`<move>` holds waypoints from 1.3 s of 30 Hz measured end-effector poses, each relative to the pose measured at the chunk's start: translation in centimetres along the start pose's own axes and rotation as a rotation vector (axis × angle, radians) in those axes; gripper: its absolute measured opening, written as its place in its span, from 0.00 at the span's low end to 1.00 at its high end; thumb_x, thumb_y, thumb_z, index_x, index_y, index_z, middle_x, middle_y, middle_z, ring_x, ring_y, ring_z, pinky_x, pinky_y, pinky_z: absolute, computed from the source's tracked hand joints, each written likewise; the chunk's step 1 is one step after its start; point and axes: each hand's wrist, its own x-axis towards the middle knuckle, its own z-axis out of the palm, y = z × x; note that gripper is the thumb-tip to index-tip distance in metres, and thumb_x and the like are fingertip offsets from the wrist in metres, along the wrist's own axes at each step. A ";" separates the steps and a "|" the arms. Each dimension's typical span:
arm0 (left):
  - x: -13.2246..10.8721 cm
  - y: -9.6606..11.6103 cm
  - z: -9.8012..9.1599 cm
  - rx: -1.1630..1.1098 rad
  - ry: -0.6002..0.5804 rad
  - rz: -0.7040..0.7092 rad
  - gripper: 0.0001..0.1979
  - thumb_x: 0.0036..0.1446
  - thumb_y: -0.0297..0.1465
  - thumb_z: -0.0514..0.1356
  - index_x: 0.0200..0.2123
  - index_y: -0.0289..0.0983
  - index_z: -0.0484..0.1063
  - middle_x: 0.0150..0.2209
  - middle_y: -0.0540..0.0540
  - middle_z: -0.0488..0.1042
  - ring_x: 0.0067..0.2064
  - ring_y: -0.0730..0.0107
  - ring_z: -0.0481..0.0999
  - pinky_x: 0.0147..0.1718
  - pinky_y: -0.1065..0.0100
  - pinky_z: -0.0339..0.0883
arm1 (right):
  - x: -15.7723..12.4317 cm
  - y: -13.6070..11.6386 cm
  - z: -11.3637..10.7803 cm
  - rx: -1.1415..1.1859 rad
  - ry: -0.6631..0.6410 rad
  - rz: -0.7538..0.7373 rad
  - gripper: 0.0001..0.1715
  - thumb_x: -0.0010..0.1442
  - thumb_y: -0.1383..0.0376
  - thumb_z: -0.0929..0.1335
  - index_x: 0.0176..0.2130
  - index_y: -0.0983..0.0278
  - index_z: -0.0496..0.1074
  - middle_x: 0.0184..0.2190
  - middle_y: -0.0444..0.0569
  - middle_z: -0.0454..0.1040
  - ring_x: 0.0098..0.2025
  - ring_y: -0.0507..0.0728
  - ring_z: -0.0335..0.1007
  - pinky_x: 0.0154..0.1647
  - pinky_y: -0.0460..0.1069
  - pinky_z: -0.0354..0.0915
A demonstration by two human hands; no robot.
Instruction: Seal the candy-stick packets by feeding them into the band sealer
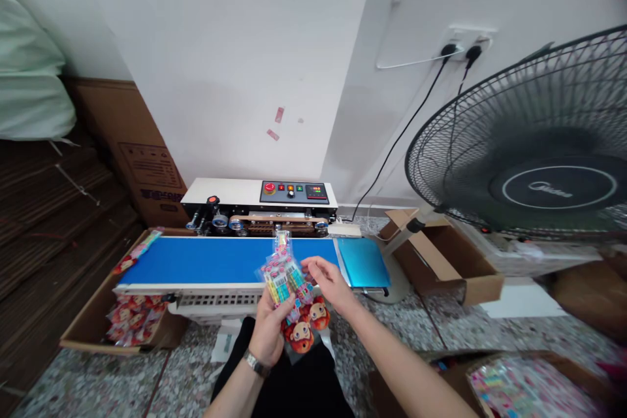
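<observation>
My left hand (268, 330) grips a small stack of clear candy packets (290, 290) printed with a red-haired cartoon face, holding them upright in front of me. My right hand (330, 284) touches the right side of the top packet with its fingertips. Both hands hover just in front of the near edge of the blue conveyor belt (220, 260) of a band sealing machine (262, 206). One more packet (282, 241) stands at the belt's far edge by the sealer's rollers. A wristwatch (257, 363) is on my left wrist.
A cardboard box (93, 323) with sealed packets sits at the belt's left end. An open brown box (443, 261) lies to the right, beside a large black fan (533, 144). A box of loose packets (526, 385) is at lower right. Power cables (401, 137) run to wall sockets.
</observation>
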 end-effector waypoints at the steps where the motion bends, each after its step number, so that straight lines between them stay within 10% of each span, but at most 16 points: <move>1: 0.0 0.0 0.1 0.001 0.002 0.005 0.21 0.43 0.30 0.64 0.44 0.38 0.68 0.41 0.42 0.75 0.41 0.62 0.74 0.44 0.62 0.64 | -0.3 -0.2 0.0 -0.044 0.015 -0.026 0.17 0.57 0.54 0.61 0.38 0.63 0.69 0.32 0.46 0.72 0.33 0.52 0.66 0.33 0.46 0.63; 7: 0.1 0.3 0.1 -0.014 0.075 0.006 0.21 0.40 0.31 0.66 0.42 0.39 0.69 0.39 0.43 0.76 0.40 0.62 0.75 0.42 0.63 0.66 | 0.0 1.6 -1.2 -0.186 0.243 -0.083 0.16 0.56 0.54 0.61 0.33 0.63 0.67 0.26 0.45 0.70 0.28 0.52 0.64 0.29 0.45 0.60; 14: 0.2 0.0 -1.7 -0.017 0.102 -0.056 0.21 0.40 0.31 0.66 0.41 0.38 0.70 0.38 0.43 0.76 0.37 0.63 0.76 0.39 0.63 0.67 | 3.7 6.7 -8.5 -0.564 0.662 0.237 0.14 0.55 0.57 0.59 0.30 0.63 0.68 0.22 0.46 0.70 0.25 0.56 0.65 0.26 0.47 0.57; 22: 0.2 -0.1 -1.5 0.013 0.031 -0.073 0.19 0.45 0.30 0.64 0.42 0.36 0.69 0.40 0.40 0.76 0.38 0.62 0.75 0.41 0.61 0.66 | 7.4 5.8 -6.2 -0.647 0.529 0.231 0.10 0.53 0.63 0.63 0.35 0.63 0.71 0.31 0.50 0.74 0.35 0.57 0.69 0.36 0.49 0.60; 30: 0.5 0.1 0.0 -0.016 0.042 -0.010 0.19 0.41 0.31 0.66 0.40 0.36 0.71 0.37 0.42 0.77 0.37 0.63 0.75 0.40 0.63 0.67 | 0.2 1.8 1.1 0.062 0.045 -0.016 0.18 0.55 0.53 0.63 0.40 0.63 0.67 0.33 0.47 0.72 0.35 0.53 0.68 0.34 0.47 0.64; 34: 0.4 -0.4 -0.1 -0.002 0.022 -0.078 0.19 0.42 0.31 0.65 0.40 0.35 0.70 0.38 0.41 0.76 0.39 0.62 0.75 0.39 0.65 0.67 | 0.2 3.5 -0.1 0.093 0.305 0.007 0.19 0.53 0.52 0.64 0.38 0.64 0.67 0.31 0.46 0.71 0.32 0.53 0.67 0.32 0.46 0.63; 39: 0.5 -0.7 -1.6 0.003 0.079 -0.158 0.16 0.42 0.31 0.66 0.36 0.34 0.70 0.33 0.43 0.75 0.34 0.64 0.75 0.32 0.66 0.68 | 3.7 7.8 -7.4 -0.181 0.651 0.168 0.23 0.50 0.53 0.64 0.39 0.67 0.68 0.24 0.46 0.71 0.26 0.55 0.66 0.26 0.47 0.62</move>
